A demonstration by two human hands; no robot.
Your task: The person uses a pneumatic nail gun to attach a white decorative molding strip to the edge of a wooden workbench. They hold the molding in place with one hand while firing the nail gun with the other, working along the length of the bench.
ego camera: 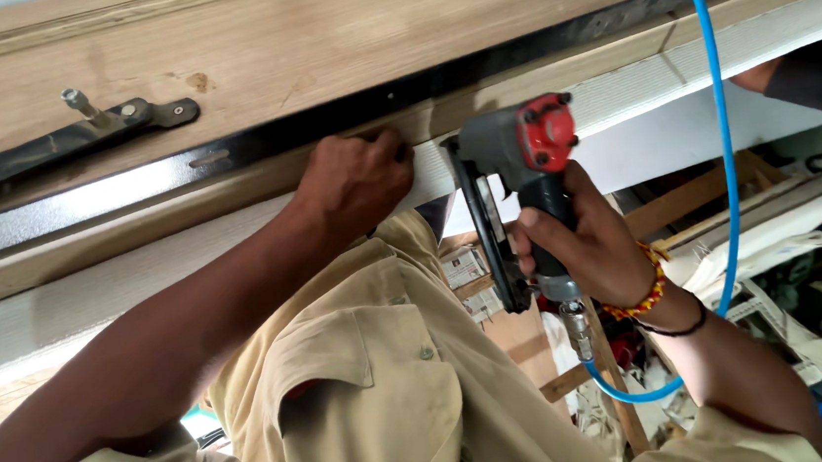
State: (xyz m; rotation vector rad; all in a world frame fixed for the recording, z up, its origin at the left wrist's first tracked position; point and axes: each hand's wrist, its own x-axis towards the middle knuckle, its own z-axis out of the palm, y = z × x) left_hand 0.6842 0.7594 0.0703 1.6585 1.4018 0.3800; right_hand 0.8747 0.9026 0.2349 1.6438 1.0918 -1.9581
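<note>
My left hand (359, 178) is closed and presses against the edge of a long white strip (636, 87) that runs along a wooden panel (335, 39). My right hand (585, 240) grips the handle of a grey pneumatic nail gun (515, 167) with a red cap. The gun's nose rests against the strip just right of my left hand. A blue air hose (723, 134) loops from the bottom of the gun's handle up to the top of the view. A beaded bracelet and a dark band are on my right wrist.
A black metal rail (514, 49) runs along the panel, with a metal bracket and pin (114, 116) at the upper left. Another person's hand in a dark sleeve (804, 78) holds the strip at the far right. Wood frames, cloth and clutter (790, 257) lie below right.
</note>
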